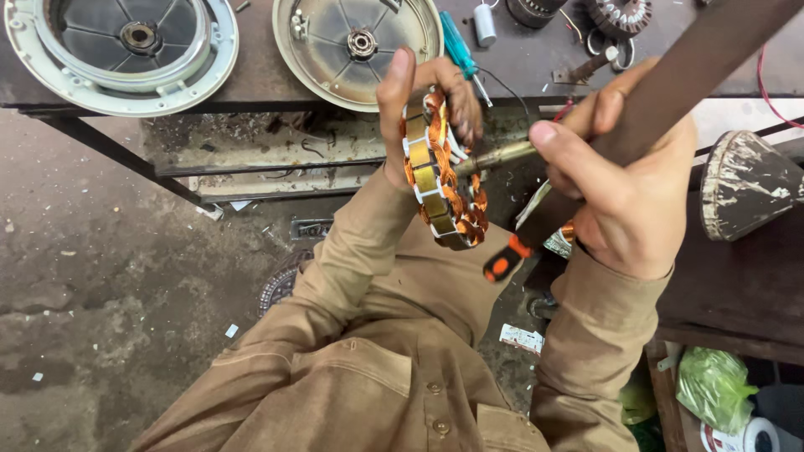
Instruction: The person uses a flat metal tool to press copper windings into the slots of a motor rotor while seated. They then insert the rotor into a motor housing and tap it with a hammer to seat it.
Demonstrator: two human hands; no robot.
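My left hand [419,105] grips a round motor stator [440,180] with copper windings and brass-coloured cores, held on edge in front of me. A metal shaft [494,156] sticks out of its centre toward the right. My right hand [624,188] is closed around a long dark wooden handle [695,67] that runs up to the top right corner. An orange-and-black tool handle [507,259] pokes out below my right hand.
A dark workbench [536,63] carries two round fan housings [121,50] [356,46], a blue screwdriver [456,50], a white capacitor [484,23] and another wound stator [618,15]. A cone-shaped cover [745,184] sits at right. Green bag [712,389] lies lower right.
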